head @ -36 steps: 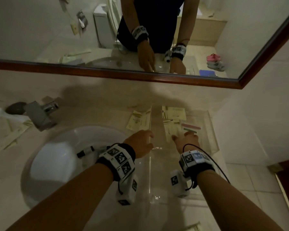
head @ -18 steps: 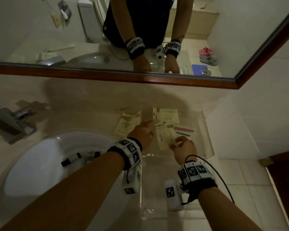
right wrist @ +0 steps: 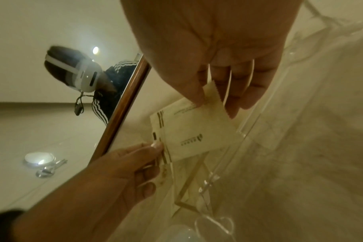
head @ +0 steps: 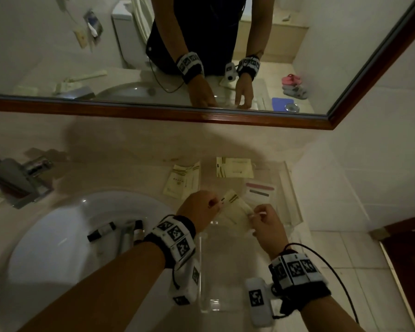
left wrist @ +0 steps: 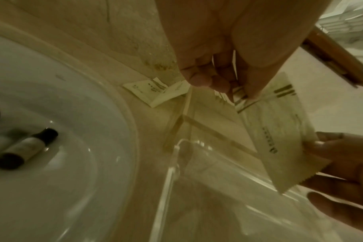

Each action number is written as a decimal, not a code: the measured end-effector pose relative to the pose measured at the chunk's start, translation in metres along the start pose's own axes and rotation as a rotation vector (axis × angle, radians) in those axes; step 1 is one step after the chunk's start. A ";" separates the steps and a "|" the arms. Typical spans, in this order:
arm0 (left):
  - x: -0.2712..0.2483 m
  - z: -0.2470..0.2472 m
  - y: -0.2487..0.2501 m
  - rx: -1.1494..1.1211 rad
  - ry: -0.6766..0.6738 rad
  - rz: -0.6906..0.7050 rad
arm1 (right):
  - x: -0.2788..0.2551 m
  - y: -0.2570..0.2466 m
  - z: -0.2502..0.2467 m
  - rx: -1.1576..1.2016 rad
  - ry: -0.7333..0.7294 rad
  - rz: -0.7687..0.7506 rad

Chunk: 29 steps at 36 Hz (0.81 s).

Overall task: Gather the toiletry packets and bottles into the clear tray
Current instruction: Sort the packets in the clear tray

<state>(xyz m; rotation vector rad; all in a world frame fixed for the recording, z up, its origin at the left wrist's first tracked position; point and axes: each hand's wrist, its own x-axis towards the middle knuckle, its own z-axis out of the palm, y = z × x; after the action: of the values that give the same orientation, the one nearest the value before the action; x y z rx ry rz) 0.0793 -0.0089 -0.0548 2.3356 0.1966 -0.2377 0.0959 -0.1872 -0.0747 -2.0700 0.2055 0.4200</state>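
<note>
Both hands hold one cream toiletry packet (head: 235, 212) by opposite ends, just above the clear tray (head: 294, 202). My left hand (head: 215, 204) pinches its striped end and my right hand (head: 256, 212) pinches the serrated end. In the left wrist view the packet (left wrist: 280, 131) hangs below the left hand (left wrist: 228, 85). The right wrist view shows the right hand (right wrist: 213, 101) pinching the packet (right wrist: 193, 131). Another packet (head: 234, 167) and pink and grey strips (head: 260, 189) lie in the tray. More packets (head: 182, 180) lie on the counter left of it. Small dark-capped bottles (head: 101, 232) lie in the sink.
The white sink basin (head: 58, 248) fills the left of the counter, with a metal faucet (head: 22, 178) behind it. A wood-framed mirror (head: 153, 113) runs along the back wall. The counter ends at the right, beyond the tray, where a tiled floor (head: 345, 259) shows.
Both hands were down at the packets in the tray; now they have lifted one packet and hold it between them above the tray.
</note>
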 end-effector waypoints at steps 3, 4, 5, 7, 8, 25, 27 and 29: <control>-0.023 0.010 -0.004 -0.104 0.002 -0.037 | -0.013 0.006 -0.003 0.170 -0.001 0.029; -0.029 0.014 -0.005 -0.129 0.009 -0.049 | -0.017 0.008 -0.004 0.210 0.002 0.044; -0.034 0.018 -0.007 -0.145 0.020 -0.060 | -0.020 0.011 -0.004 0.240 0.005 0.059; -0.044 0.025 -0.010 -0.162 0.037 -0.090 | -0.026 0.017 -0.004 0.281 0.002 0.100; -0.049 0.028 -0.012 -0.172 0.041 -0.110 | -0.028 0.021 -0.003 0.292 -0.009 0.121; -0.074 0.059 -0.025 0.031 -0.002 -0.193 | -0.032 0.045 0.022 -0.061 -0.057 0.081; -0.073 0.059 -0.026 0.073 0.005 -0.194 | -0.031 0.044 0.026 -0.046 -0.094 0.104; -0.072 0.059 -0.027 0.106 0.000 -0.192 | -0.030 0.045 0.029 -0.033 -0.100 0.085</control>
<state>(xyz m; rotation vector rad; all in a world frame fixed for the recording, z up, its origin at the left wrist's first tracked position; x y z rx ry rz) -0.0027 -0.0371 -0.0973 2.4227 0.4185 -0.3505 0.0481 -0.1861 -0.1129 -2.0717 0.2289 0.5804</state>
